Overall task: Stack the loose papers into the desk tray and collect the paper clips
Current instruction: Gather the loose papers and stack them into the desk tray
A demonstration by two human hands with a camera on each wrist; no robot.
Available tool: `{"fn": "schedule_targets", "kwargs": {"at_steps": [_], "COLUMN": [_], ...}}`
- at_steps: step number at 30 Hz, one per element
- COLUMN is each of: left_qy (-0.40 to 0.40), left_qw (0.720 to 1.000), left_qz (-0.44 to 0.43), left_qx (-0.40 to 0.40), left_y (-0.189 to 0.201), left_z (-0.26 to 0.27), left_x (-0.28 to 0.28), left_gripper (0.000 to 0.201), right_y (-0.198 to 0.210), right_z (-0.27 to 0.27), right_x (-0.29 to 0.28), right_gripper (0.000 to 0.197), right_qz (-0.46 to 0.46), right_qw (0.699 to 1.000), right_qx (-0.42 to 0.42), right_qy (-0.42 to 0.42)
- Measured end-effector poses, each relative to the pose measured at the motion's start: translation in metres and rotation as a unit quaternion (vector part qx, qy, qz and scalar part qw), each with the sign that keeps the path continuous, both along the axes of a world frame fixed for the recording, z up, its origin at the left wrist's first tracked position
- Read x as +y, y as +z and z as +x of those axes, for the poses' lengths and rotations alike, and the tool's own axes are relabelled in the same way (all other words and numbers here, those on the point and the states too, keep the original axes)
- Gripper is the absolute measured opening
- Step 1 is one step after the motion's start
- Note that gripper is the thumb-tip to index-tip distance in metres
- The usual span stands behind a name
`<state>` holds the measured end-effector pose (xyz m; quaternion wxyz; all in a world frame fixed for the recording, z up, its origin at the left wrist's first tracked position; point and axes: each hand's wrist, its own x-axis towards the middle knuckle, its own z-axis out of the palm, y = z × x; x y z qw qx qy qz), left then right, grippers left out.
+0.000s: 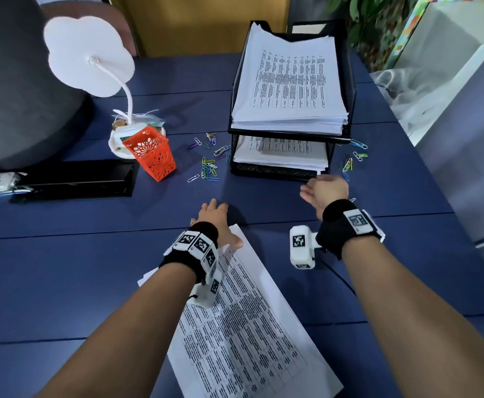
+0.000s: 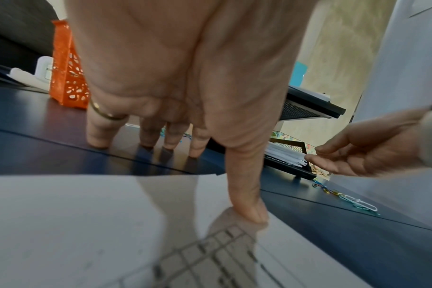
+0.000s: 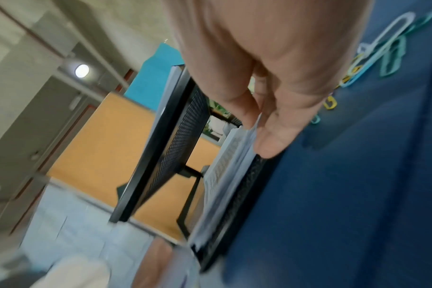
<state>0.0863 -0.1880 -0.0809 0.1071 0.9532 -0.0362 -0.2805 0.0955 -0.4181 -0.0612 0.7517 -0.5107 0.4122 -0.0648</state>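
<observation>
A loose printed sheet (image 1: 249, 326) lies on the blue desk in front of me. My left hand (image 1: 220, 222) is spread flat at its far corner, thumb (image 2: 249, 212) pressing on the sheet (image 2: 86, 224), the other fingers on the desk. The black two-tier mesh tray (image 1: 348, 90) holds a thick stack (image 1: 289, 81) on top and a thinner stack (image 1: 281, 156) below. My right hand (image 1: 318, 185) hangs with relaxed fingers at the lower stack's front right corner (image 3: 229, 165), fingertips (image 3: 271, 144) touching its edge. Coloured paper clips lie left (image 1: 209, 165) and right (image 1: 352, 156) of the tray.
An orange openwork basket (image 1: 152, 153) stands left of the clips, with a white flower-shaped lamp (image 1: 88, 56) behind it and a flat black box (image 1: 77, 179) to its left. A grey rounded mass fills the far left. The desk's right edge runs beside white furniture.
</observation>
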Motion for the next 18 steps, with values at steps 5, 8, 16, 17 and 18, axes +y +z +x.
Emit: {"fn": "schedule_targets", "kwargs": {"at_steps": [5,8,16,17,18], "left_qy": [0.005,0.012,0.026,0.029,0.035], "left_qw": [0.997,0.998,0.998,0.997,0.996], "left_qz": [-0.065,-0.062,0.059,0.072,0.080], "left_qx": [-0.033,-0.031,-0.018,-0.019,-0.021], "left_y": [0.005,0.009,0.013,0.014,0.013], "left_z": [-0.023,-0.038,-0.078,-0.082,-0.086], "left_x": [0.015,0.028,0.063,0.066,0.068], "left_gripper": [0.095,0.092,0.088,0.088,0.089], "right_y": [-0.016,-0.027,-0.028,-0.029,-0.029], "right_z": [-0.043,-0.066,-0.107,-0.111,-0.114], "right_x": [0.021,0.031,0.058,0.060,0.062], "right_gripper": [0.015,0.014,0.013,0.020,0.031], "right_qz": [-0.202,-0.324,-0.496,-0.513,-0.525], "right_qw": [0.959,0.899,0.737,0.709,0.679], "right_qx": [0.033,0.059,0.104,0.114,0.127], "right_qy": [0.194,0.287,0.448,0.471,0.497]}}
